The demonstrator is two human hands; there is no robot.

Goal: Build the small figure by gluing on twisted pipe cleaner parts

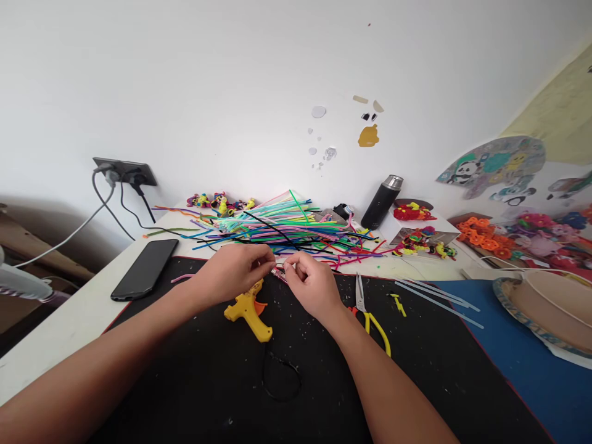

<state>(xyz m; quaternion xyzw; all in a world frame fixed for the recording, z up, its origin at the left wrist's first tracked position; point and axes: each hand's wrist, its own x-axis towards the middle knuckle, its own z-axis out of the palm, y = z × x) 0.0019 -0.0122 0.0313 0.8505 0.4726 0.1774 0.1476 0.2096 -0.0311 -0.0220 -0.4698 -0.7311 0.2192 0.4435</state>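
My left hand (243, 270) and my right hand (314, 285) meet above the black mat, both with fingers pinched. A small, shiny pink-and-clear piece (279, 274) shows between them, its right end at my right fingertips; its kind is too small to tell. Whatever my left fingertips pinch is hidden. Just below my left hand lies a yellow hot glue gun (250, 314) with an orange trigger, its black cord running down the mat. To the right of my right hand are scissors (370, 314) with yellow handles. Small yellow-green pipe cleaner pieces (398, 305) lie farther right.
Behind my hands spreads a pile of colourful pipe cleaners (277, 227). A black phone (145, 269) lies left. Clear glue sticks (439, 301) rest at the right, near a round basket (518, 311). A black flask (382, 202) stands by a box (423, 233) with pipe cleaner figures.
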